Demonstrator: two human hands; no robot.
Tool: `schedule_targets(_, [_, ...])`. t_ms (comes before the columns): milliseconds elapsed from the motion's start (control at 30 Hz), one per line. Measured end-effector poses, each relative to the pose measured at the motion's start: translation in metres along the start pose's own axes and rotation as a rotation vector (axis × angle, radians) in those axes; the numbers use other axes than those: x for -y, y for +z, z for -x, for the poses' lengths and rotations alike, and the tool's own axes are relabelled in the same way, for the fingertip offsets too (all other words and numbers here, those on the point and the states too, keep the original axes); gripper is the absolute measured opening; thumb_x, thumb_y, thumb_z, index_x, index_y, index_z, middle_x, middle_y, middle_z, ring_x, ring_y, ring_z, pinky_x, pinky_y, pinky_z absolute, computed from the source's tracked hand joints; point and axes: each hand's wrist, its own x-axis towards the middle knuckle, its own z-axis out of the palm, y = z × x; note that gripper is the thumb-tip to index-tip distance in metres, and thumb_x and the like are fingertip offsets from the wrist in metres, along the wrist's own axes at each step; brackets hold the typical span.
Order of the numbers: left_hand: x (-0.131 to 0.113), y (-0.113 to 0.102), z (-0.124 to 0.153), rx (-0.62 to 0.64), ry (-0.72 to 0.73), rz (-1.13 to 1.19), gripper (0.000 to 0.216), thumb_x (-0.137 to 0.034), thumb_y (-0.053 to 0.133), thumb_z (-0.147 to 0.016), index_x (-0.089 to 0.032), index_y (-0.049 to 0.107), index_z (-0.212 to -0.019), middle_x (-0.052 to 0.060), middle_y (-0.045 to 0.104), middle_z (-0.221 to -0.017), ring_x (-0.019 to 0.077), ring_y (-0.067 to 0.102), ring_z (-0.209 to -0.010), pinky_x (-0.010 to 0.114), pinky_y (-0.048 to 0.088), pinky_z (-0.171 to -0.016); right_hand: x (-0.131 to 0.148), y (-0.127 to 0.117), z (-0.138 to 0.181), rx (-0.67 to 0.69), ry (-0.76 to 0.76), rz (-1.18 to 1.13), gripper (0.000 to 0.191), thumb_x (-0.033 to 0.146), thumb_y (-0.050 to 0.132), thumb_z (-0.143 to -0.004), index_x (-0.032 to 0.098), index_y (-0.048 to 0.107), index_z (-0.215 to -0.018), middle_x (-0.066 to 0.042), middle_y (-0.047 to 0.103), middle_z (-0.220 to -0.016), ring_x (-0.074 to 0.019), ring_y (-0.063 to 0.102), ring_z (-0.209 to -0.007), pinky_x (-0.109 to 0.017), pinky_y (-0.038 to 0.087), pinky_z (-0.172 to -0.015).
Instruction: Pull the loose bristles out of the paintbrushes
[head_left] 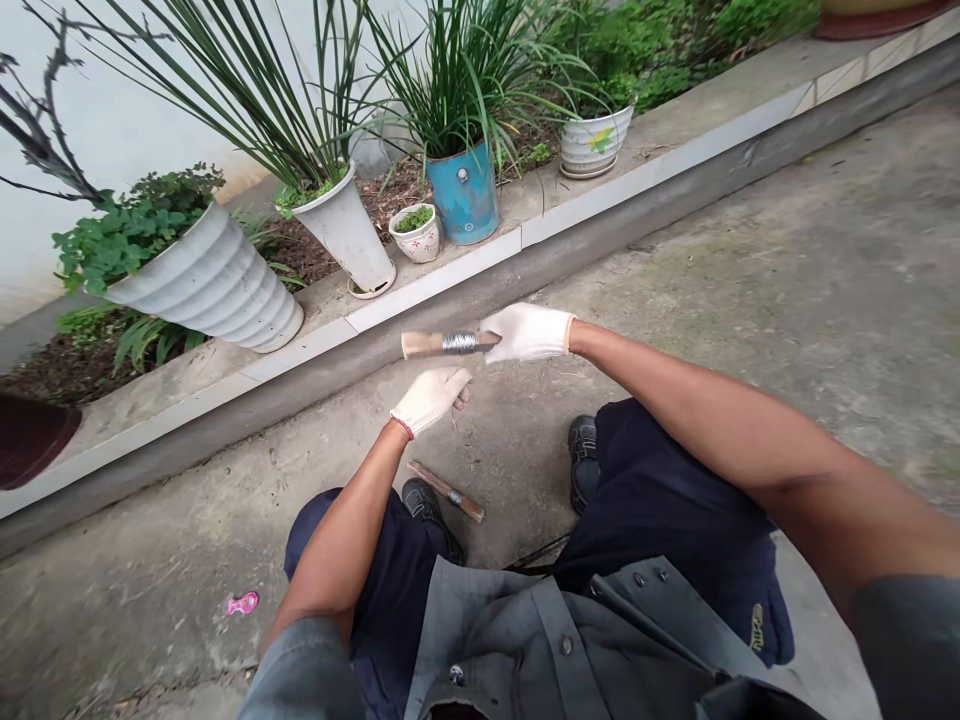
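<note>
My right hand (527, 332), in a white glove, is closed on one end of a short tool (442, 344). The tool has a pale wooden handle with a wire-wrapped band and points left, level, above the concrete ground. Just below the handle is my left hand (430, 397), also gloved, its fingers stretched out loosely to the right and holding nothing. It does not touch the tool. A second wooden-handled tool (447, 491) lies on the ground between my shoes, under my left wrist.
A low tiled kerb (450, 285) runs across in front of me. On it stand a ribbed white pot (217, 285), a tall white pot (349, 230), a small bowl pot (417, 236), a blue pot (465, 195) and a round white pot (596, 143). A pink scrap (241, 603) lies at left.
</note>
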Motion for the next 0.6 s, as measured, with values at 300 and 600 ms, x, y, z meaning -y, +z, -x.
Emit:
schedule_targets(300, [0.000, 0.017, 0.003, 0.167, 0.029, -0.093, 0.035, -0.042, 0.043, -0.100, -0.019, 0.062, -0.081, 0.001, 0.070, -0.074, 0.0144, 0.066, -0.061, 0.024, 0.048, -0.063, -0.013, 0.010, -0.017, -0.084, 0.275, 0.134, 0.030, 0.033, 0.067, -0.084, 0.016, 0.075, -0.109, -0.017, 0.076, -0.099, -0.0283, 0.071, -0.089, -0.033, 0.045, -0.073])
schedule_targets(600, [0.000, -0.003, 0.007, 0.058, 0.100, -0.331, 0.036, -0.037, 0.041, -0.100, -0.022, 0.065, -0.079, 0.000, 0.068, -0.070, 0.0156, 0.059, -0.061, 0.026, 0.041, -0.062, 0.013, 0.049, -0.014, 0.257, 0.093, 0.410, 0.025, 0.013, 0.067, -0.081, 0.012, 0.081, -0.101, -0.023, 0.077, -0.101, -0.0356, 0.071, -0.106, -0.044, 0.049, -0.091])
